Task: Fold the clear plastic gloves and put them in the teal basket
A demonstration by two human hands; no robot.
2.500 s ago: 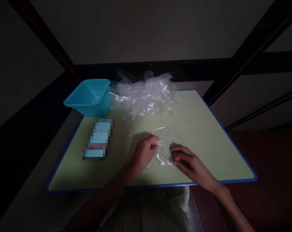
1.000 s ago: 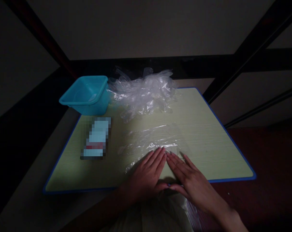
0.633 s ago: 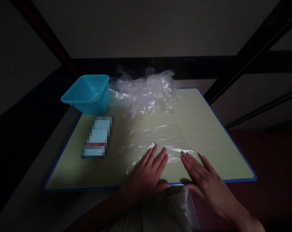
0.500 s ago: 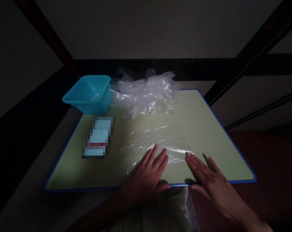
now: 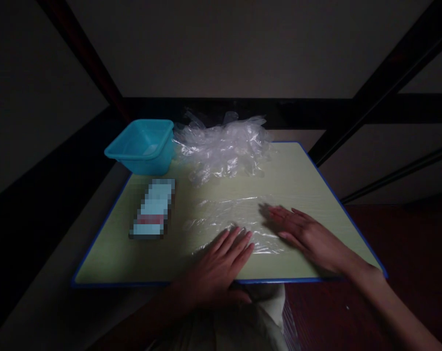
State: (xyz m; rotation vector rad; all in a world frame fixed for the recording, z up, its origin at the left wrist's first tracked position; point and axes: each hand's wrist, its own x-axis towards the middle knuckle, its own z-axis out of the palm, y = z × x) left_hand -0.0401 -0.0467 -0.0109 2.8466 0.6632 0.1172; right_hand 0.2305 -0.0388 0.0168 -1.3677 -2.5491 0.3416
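Clear, crinkled plastic sheet (image 5: 230, 214) lies flat on the pale-yellow, blue-edged desk (image 5: 316, 190), glinting along its creases. Our left hand (image 5: 217, 270), fingers slightly apart, covers part of its near edge; our right hand (image 5: 309, 234), fingers nearly together, is by its right side. Behind: a translucent plastic heap (image 5: 226, 146), a turquoise rectangular plastic tub (image 5: 146, 167).
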